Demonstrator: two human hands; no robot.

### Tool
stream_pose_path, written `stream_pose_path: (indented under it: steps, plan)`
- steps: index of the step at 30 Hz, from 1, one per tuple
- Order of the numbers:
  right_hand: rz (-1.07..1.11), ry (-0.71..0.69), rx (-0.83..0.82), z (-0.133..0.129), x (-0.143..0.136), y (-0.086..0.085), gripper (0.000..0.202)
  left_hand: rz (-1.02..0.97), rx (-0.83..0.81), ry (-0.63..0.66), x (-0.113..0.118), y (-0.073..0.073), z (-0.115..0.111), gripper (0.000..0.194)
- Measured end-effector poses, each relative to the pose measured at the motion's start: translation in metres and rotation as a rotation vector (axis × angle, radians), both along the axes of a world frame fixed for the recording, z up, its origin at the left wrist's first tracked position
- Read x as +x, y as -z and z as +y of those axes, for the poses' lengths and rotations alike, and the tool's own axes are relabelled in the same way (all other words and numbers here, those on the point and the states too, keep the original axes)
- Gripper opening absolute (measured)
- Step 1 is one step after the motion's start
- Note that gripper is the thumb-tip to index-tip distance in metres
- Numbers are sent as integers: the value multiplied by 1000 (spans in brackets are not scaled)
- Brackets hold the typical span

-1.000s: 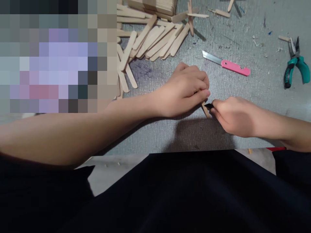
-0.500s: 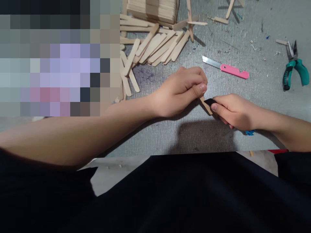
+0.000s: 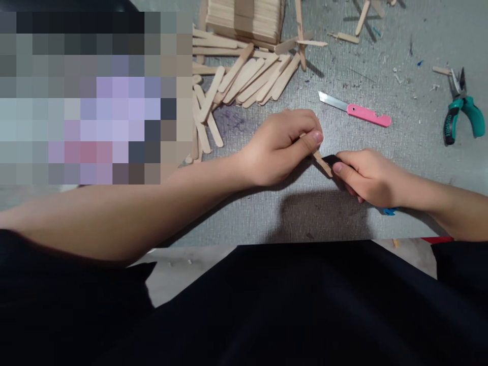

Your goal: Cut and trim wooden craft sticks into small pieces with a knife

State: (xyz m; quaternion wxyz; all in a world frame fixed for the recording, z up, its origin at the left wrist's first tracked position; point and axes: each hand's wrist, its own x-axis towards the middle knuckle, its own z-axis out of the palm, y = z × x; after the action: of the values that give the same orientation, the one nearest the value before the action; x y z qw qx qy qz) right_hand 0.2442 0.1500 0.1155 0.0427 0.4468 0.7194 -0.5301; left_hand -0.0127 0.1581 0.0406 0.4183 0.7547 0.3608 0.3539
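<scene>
My left hand [image 3: 287, 145] is closed, with its thumb pressed over a wooden craft stick [image 3: 322, 163]. The stick's free end slants down and to the right, and its edge looks notched or rough. My right hand [image 3: 364, 178] pinches a small, flat black piece [image 3: 331, 159] that touches or overlaps the stick near that end. Most of the black piece is hidden by the fingers, so its kind does not show clearly. A pink-handled craft knife [image 3: 368, 115] lies beyond my hands, its blade out and pointing left.
Loose craft sticks [image 3: 247, 79] lie beside a banded bundle [image 3: 261, 23] at the back. Crossed sticks [image 3: 301, 38] stand near it. Teal pliers [image 3: 459, 109] rest at the right among scraps. Something blue [image 3: 389, 211] lies by my right wrist. Pixelation covers the upper left.
The view has shifted slightly, so most things sit a little lower. The exposed end of the stick has turned slightly in my left hand. Both hands keep their holds.
</scene>
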Motion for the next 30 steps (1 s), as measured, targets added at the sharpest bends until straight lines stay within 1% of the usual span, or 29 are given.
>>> stream_pose_path:
  steps: [4, 7, 10, 13, 16, 18, 21, 24, 26, 30]
  plan:
    - [-89, -3, 56, -5, -5, -11, 41, 67, -28, -18, 2, -2, 0, 40]
    - [-145, -37, 119, -6, -7, -14, 38, 114, -50, -25, 3, -2, 1, 41]
    - [-215, -107, 156, -6, -8, -10, 35, 148, -33, 1, 2, -1, 1, 40]
    - [-348, -204, 191, -5, -12, -7, 33, 208, -27, 5, 1, 0, 1, 37]
    - [-478, -277, 246, -5, -18, -9, 34, 277, -32, -5, 1, -1, 1, 37]
    - [-516, -312, 256, -4, -21, -14, 34, 317, -31, 6, 2, -3, 1, 37]
    - [-534, -344, 229, -3, -25, -19, 34, 356, -19, 42, 3, -5, 1, 39]
    - [-526, -332, 205, -2, -27, -20, 33, 350, -8, 55, 5, -5, 1, 38]
    - [-472, -302, 188, -1, -26, -16, 34, 314, -1, 41, 5, -2, 2, 37]
    - [-278, -215, 126, 6, -22, -7, 36, 193, -11, 17, 5, 4, 4, 36]
